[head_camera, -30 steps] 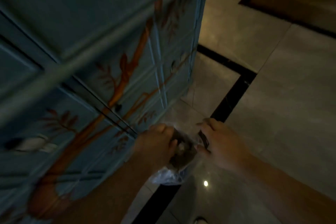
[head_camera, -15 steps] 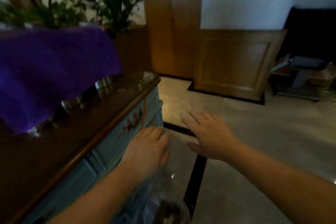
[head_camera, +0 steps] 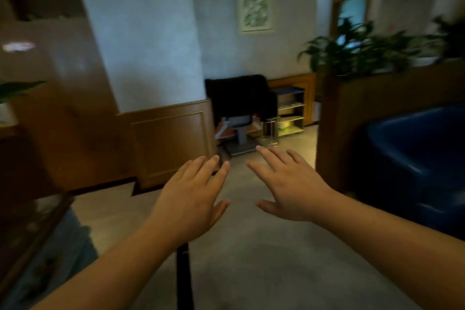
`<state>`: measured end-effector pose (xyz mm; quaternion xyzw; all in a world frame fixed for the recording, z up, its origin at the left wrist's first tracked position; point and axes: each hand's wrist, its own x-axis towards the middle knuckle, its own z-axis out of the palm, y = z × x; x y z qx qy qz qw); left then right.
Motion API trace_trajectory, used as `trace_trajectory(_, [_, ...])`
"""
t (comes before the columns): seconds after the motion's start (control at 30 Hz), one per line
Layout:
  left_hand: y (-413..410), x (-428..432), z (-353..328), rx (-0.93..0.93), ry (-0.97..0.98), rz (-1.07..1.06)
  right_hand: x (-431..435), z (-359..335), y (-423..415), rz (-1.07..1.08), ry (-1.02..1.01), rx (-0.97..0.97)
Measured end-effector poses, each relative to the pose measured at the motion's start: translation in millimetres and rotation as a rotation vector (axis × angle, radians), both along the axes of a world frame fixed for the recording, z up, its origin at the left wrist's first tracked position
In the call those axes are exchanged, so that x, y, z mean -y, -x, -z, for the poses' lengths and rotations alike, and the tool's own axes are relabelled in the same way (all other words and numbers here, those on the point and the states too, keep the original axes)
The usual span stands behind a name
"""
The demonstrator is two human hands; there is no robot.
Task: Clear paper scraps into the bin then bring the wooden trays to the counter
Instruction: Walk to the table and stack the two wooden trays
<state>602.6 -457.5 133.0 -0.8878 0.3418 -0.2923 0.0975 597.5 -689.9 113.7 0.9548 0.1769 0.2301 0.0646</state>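
Head view: both hands held out in front, palms down, over grey floor (head_camera: 251,259), holding nothing. Left hand (head_camera: 191,199): fingers straight, close together, thumb out to the side. Right hand (head_camera: 289,189): fingers straight, slightly fanned, thumb splayed toward the left hand. The two are near but apart, thumbs pointing at each other w/ a gap between.

Task items: no paper scraps, bin or wooden trays visible in this shot, so can't tell where they are.

Surroundings: blue cabinet (head_camera: 63,246) w/ dark wood top at lower left, blurred. Wood-panelled wall (head_camera: 171,143) ahead-left under pale blue wall. Framed picture (head_camera: 254,10) on far wall. Dark chair (head_camera: 239,100) in the corner, small shelf unit (head_camera: 290,111) just beside it on the right. Wooden partition (head_camera: 352,118) at right w/ potted plants (head_camera: 352,45) on top. Blue sofa (head_camera: 422,158) at far right. Black floor stripe (head_camera: 185,279) runs below left wrist.
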Motion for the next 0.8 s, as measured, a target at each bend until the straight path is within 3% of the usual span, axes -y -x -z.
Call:
trace_trajectory(0.43, [93.6,390.8,17.5,-0.079,-0.022,0.59,332.5,10.7,225.3,0.648,0.062,-0.065])
trace_trajectory(0.8, [171.5,666.1,55.9,-0.13,-0.085,0.889,557.1,36.4,371.6,0.987,0.019,-0.163])
